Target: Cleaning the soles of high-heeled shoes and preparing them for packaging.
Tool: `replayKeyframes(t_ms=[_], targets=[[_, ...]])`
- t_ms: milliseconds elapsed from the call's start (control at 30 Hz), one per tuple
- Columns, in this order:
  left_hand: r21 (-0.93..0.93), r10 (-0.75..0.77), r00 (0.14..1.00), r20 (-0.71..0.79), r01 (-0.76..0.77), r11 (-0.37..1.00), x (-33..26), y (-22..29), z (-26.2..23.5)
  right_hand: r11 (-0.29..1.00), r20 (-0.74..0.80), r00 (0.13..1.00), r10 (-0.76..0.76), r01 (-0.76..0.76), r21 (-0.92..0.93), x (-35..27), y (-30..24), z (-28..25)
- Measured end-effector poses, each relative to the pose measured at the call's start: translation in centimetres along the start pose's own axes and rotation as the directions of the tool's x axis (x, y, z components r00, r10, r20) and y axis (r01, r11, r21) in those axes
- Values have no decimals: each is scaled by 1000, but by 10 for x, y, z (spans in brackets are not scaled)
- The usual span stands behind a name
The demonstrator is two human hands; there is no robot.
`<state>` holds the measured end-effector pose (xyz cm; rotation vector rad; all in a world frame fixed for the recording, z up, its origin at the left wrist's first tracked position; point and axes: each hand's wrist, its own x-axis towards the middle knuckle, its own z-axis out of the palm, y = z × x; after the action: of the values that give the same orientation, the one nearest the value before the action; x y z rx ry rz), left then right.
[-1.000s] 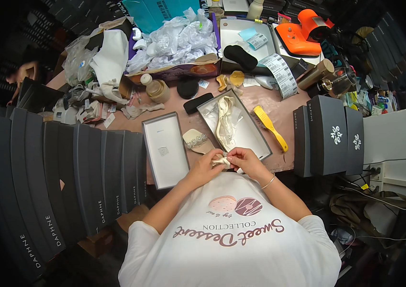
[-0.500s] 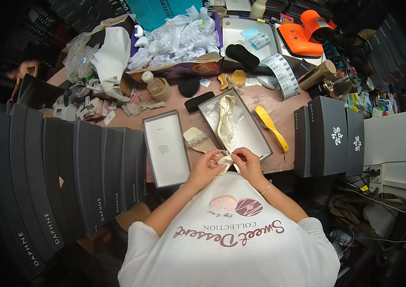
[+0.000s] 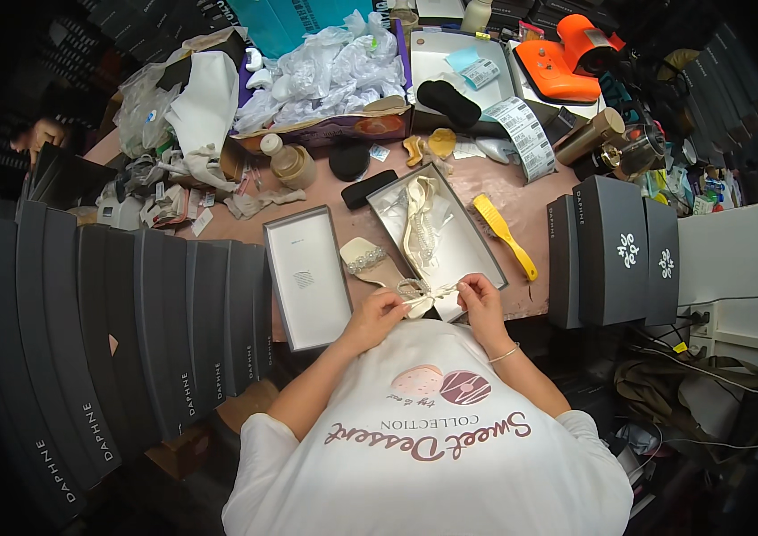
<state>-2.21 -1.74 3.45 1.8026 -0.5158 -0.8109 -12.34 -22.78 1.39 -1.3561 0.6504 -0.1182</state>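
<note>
Left hand (image 3: 377,314), right hand (image 3: 482,297) pinching cream bow (image 3: 423,301); grey shoebox (image 3: 477,255) beside

I am in a shoe packing room. Lots of dark shoe boxes (image 3: 120,330) stand in rows by my table (image 3: 522,192). An open box (image 3: 450,228) has a pale sandal (image 3: 419,223) inside. There is a heap of crinkly wrapping bags (image 3: 325,71), a strip of stickers (image 3: 526,134), and an orange tape gun (image 3: 566,58).
</note>
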Motion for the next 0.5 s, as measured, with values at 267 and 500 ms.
replayKeyframes(t_ms=[267, 500], targets=[[-305, -120, 993, -15, 110, 946, -8, -21, -29, 817, 214, 957, -198, 281, -503, 8, -52, -20], [-73, -27, 998, 48, 30, 997, 17, -16, -6, 821, 783, 599, 169, 355, -448, 7, -58, 39]])
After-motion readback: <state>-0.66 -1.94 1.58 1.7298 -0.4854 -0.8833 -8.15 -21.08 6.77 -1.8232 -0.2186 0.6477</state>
